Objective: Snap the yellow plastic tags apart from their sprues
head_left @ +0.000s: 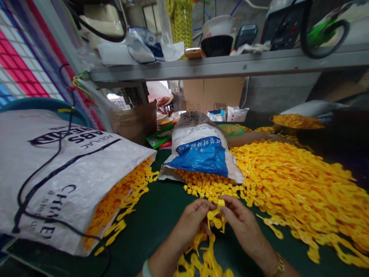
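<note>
Fingers: the left fingers (204, 206) and right fingers (222, 204) are closed narrowly on a cluster of yellow moulded plastic parts (216, 217).
Hands: the left hand (188, 225) and right hand (245, 227) are held close together above a dark green worktop (150, 223).
Below the fingers: a strand of joined parts (208, 258) is extended toward the person.
Right of the fingers: a large heap of loose parts (291, 188) is spread across the worktop.
Ahead of the fingers: a blue-and-white printed sack (200, 154) is laid against the heap.
Left of the fingers: a white woven sack (66, 173) is laid with parts spilling from its mouth.
Far ahead of the fingers: a grey metal shelf (230, 65) is mounted above the worktop.
</note>
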The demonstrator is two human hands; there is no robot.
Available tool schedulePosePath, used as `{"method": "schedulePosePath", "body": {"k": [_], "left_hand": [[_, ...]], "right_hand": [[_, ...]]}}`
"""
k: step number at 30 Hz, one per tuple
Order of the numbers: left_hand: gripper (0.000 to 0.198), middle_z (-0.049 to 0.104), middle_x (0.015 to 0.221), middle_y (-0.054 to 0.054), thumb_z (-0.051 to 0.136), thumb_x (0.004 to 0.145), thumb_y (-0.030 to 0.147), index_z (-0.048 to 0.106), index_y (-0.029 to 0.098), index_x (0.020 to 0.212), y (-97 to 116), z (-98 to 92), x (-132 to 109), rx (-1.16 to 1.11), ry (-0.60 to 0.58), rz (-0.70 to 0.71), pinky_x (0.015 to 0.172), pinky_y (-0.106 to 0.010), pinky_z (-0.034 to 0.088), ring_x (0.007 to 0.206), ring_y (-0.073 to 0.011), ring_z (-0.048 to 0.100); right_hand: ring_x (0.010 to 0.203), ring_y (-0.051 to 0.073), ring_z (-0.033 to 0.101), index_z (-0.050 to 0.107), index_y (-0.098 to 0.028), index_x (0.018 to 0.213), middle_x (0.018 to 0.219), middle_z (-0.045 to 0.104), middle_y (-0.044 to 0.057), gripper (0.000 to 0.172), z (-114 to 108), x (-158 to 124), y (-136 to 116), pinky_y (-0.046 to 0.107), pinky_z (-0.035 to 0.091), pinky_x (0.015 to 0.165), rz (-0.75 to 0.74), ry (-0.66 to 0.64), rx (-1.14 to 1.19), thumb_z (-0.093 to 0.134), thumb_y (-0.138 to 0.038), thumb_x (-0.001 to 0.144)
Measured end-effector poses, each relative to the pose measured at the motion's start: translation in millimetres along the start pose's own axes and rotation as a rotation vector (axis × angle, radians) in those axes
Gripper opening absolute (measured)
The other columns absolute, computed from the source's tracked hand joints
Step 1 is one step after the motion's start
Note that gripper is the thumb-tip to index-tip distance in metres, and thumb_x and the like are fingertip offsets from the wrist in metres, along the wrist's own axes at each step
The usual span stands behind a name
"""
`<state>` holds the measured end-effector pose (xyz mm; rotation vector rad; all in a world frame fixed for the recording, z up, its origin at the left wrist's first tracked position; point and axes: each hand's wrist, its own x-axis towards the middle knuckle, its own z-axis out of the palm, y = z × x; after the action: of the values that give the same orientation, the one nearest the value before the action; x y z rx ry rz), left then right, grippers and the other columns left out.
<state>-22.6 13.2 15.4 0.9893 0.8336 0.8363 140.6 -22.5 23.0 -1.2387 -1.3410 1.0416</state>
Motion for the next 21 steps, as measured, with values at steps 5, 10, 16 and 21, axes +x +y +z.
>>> {"method": "schedulePosePath", "body": {"k": [5,10,16,21], "left_hand": [[0.028,0.055,0.054,0.004,0.071,0.073,0.038,0.055,0.016,0.077,1,-0.9,-1,-0.139,-0.094,-0.102,0.035,-0.015,0.039,0.038,-0.0062,0.050],[0.027,0.065,0.071,-0.001,0.067,0.077,0.039,0.053,0.016,0.080,4,3.4,-4,-0.220,-0.190,-0.140,0.032,-0.014,0.036,0.036,-0.0045,0.049],[0.023,0.069,0.065,-0.004,0.071,0.074,0.031,0.056,0.015,0.080,9,5.6,-6,-0.182,-0.202,-0.193,0.042,-0.015,0.037,0.046,-0.0078,0.057],[0.026,0.068,0.065,-0.004,0.070,0.075,0.028,0.064,0.012,0.096,12,10.5,-11,-0.242,-0.175,-0.160,0.050,-0.018,0.040,0.056,-0.0113,0.062]], "right_hand": [[0.098,0.021,0.062,0.059,-0.024,0.114,0.107,0.066,0.005,0.027,-2,-4,-2,0.033,0.049,0.088,-0.054,0.004,-0.123,0.052,-0.033,0.089],[0.100,0.021,0.063,0.058,-0.023,0.116,0.110,0.067,0.006,0.028,-5,-5,-5,0.034,0.050,0.089,-0.074,-0.015,-0.181,0.050,-0.032,0.091],[0.105,0.020,0.062,0.061,-0.025,0.114,0.113,0.068,0.005,0.027,-11,-5,-11,0.032,0.050,0.091,-0.075,-0.077,-0.202,0.053,-0.030,0.089],[0.099,0.020,0.064,0.060,-0.025,0.115,0.112,0.067,0.005,0.028,-21,-7,-10,0.031,0.052,0.086,-0.136,0.034,-0.252,0.053,-0.032,0.089]]}}
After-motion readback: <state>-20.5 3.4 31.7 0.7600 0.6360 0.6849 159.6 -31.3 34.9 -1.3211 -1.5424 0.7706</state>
